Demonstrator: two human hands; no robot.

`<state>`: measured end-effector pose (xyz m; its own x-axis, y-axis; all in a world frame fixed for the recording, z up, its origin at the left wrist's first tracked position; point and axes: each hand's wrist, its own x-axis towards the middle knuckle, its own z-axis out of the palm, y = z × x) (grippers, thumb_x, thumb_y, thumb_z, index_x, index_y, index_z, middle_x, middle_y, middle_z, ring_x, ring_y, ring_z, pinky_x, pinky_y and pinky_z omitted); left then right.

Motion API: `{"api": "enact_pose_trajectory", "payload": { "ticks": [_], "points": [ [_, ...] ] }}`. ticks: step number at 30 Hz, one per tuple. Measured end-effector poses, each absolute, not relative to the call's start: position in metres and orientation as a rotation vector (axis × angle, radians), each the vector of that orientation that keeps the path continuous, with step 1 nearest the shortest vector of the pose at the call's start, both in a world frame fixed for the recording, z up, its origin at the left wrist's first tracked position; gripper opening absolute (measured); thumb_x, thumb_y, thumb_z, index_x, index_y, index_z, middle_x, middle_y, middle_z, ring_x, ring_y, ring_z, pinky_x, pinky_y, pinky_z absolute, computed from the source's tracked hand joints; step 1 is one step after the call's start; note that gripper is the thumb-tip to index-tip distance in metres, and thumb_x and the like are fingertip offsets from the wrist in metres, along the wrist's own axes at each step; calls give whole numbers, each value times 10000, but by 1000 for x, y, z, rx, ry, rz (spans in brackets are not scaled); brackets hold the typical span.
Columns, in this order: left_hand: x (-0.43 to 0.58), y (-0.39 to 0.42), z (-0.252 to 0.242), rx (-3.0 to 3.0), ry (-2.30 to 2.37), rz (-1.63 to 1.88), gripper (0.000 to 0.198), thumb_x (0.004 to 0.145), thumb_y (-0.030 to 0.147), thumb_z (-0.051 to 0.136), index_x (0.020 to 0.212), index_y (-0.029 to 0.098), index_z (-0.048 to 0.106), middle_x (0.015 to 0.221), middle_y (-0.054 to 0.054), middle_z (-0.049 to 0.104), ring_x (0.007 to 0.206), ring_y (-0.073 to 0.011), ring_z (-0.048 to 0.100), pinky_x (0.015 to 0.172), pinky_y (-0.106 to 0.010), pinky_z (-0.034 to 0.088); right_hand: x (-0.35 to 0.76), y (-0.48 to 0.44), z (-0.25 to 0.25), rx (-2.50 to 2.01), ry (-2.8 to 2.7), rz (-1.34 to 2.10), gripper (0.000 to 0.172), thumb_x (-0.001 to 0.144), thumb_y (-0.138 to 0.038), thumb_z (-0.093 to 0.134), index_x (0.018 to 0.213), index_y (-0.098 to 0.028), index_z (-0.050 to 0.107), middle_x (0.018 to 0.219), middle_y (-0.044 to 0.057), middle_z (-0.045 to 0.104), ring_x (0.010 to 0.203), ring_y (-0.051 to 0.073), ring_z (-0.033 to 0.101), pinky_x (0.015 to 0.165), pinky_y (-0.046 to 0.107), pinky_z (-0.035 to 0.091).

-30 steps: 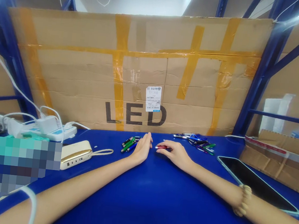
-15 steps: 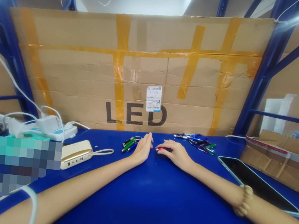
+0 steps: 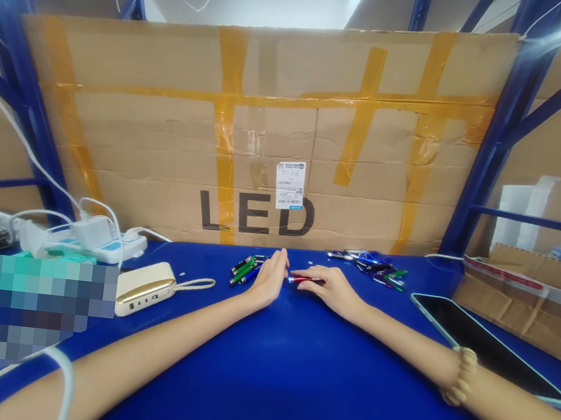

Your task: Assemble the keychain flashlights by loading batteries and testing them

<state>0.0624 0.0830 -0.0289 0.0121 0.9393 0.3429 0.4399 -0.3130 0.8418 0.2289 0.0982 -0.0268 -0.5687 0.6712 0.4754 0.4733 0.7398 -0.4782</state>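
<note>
Resting both forearms on the blue table (image 3: 291,391), I have a white power strip (image 3: 116,247) off to my far left, with a white charger (image 3: 93,233) sitting on it, and a cream power bank (image 3: 145,289) with a looped strap just nearer my hand. My left hand (image 3: 269,279) stands open on its edge, fingers straight and holding nothing, just beside a small cluster of short green, black and blue pens (image 3: 245,270). My right hand (image 3: 333,290) is curled almost shut, its fingers and thumb pinching a red pen (image 3: 300,279) whose tip points toward my left hand, very near it. Past that lies a loose heap of mixed pens (image 3: 369,267). Farther right are a dark tablet (image 3: 481,345), a bead bracelet (image 3: 462,376) on my right wrist, and a cardboard mailer (image 3: 516,301).
</note>
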Motion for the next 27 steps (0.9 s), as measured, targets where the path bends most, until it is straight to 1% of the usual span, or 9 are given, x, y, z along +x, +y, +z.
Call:
{"api": "enact_pose_trajectory", "payload": {
  "ticks": [7, 13, 18, 23, 27],
  "points": [
    [63, 84, -29, 1772, 1425, 1261, 430, 897, 478, 150, 714, 219, 440, 648, -9, 497, 714, -183, 488, 726, -299, 397, 228, 96, -26, -830, -2289, 384, 250, 817, -401, 551, 992, -279, 680, 938, 9, 689, 835, 189, 593, 740, 301, 443],
    [63, 81, -27, 1779, 1427, 1257, 425, 898, 468, 152, 717, 216, 442, 639, -8, 499, 710, -179, 495, 726, -296, 398, 228, 95, -26, -839, -2297, 272, 213, 788, -418, 587, 891, -274, 706, 844, 11, 689, 834, 198, 586, 755, 316, 441],
    [62, 81, -28, 1779, 1416, 1259, 423, 897, 471, 159, 718, 215, 445, 641, -8, 499, 709, -181, 491, 725, -302, 400, 227, 94, -25, -834, -2294, 280, 218, 787, -410, 592, 912, -272, 705, 837, 15, 682, 835, 198, 576, 767, 320, 433],
    [62, 83, -29, 1777, 1387, 1270, 416, 897, 473, 169, 711, 222, 443, 645, -11, 493, 719, -188, 495, 740, -314, 394, 228, 96, -25, -829, -2281, 315, 292, 828, -398, 532, 1049, -260, 662, 935, 41, 668, 845, 201, 580, 737, 318, 440],
    [62, 83, -28, 1782, 1402, 1255, 414, 893, 474, 161, 709, 224, 436, 635, -5, 488, 710, -188, 492, 731, -308, 388, 228, 97, -25, -826, -2293, 321, 288, 838, -400, 515, 1037, -260, 669, 901, 43, 676, 832, 202, 582, 724, 314, 438]
  ]
}}
